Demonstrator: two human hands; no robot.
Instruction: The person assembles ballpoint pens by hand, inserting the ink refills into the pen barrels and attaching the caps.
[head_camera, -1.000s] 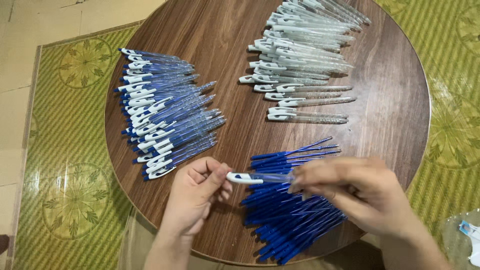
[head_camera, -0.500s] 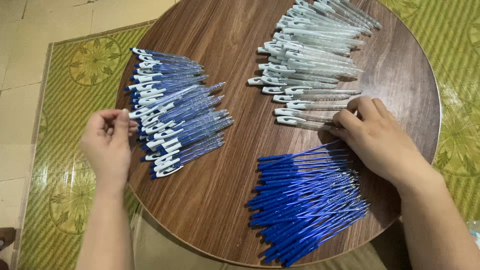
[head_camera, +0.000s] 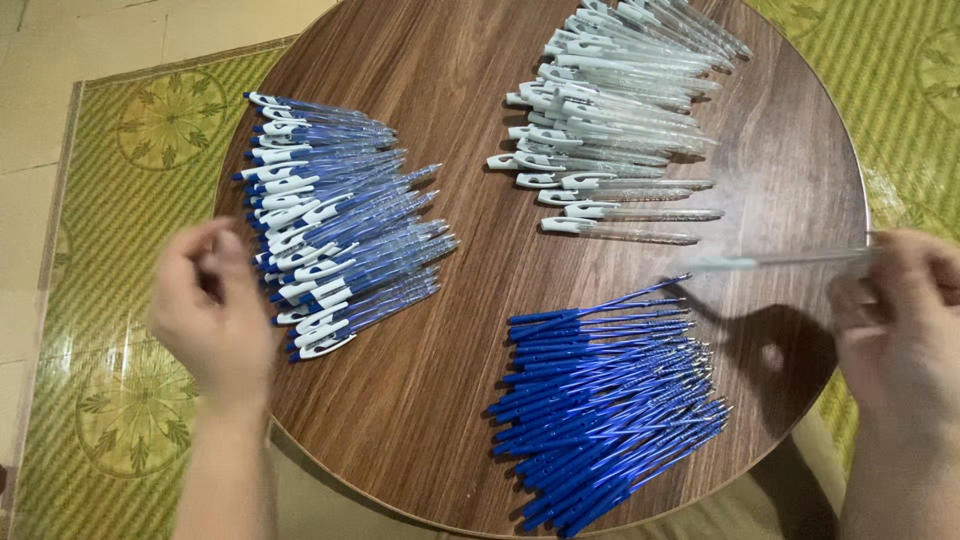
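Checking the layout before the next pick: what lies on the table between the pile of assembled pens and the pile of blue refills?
In the head view, only bare wooden table lies between the assembled pens and the blue refills.

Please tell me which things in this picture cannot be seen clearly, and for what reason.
- Head view: the left hand is motion-blurred, so whether its fingers hold anything cannot be told.
- The right hand is blurred and partly cut by the right edge; its grip on the clear pen barrel is unclear.
- The pile of clear barrels runs past the top edge.
- The lower layers of the blue refills are covered by the upper ones.
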